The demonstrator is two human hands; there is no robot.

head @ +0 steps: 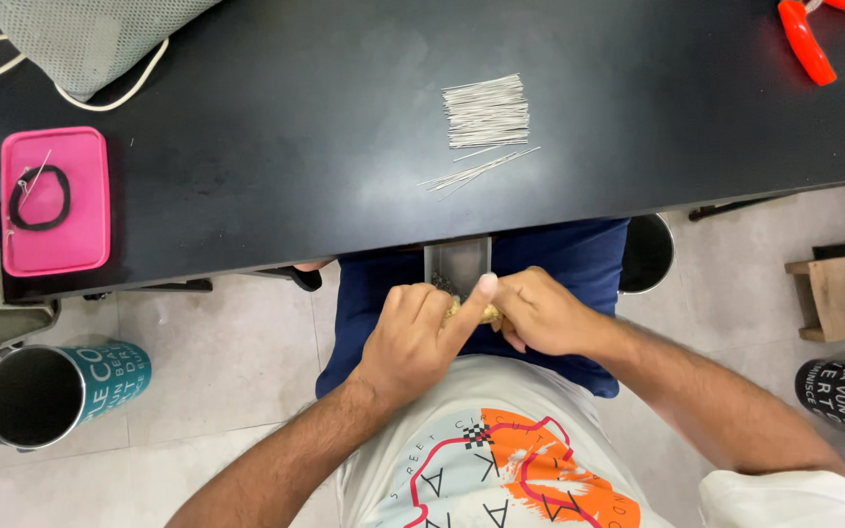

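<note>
Both hands, left hand [413, 337] and right hand [540, 313], closed around small yellowish piece [486, 314] below table [246, 147] edge; wire bundle [486, 110] well apart above.

Both hands below table edge, over lap: left hand [413, 337] & right hand [540, 313] gripping small yellowish piece [487, 315] together, by metal tray [457, 264]. On black table [276, 127]: thin wire bundle [486, 110], pink case [55, 199], red pliers [814, 34].
</note>
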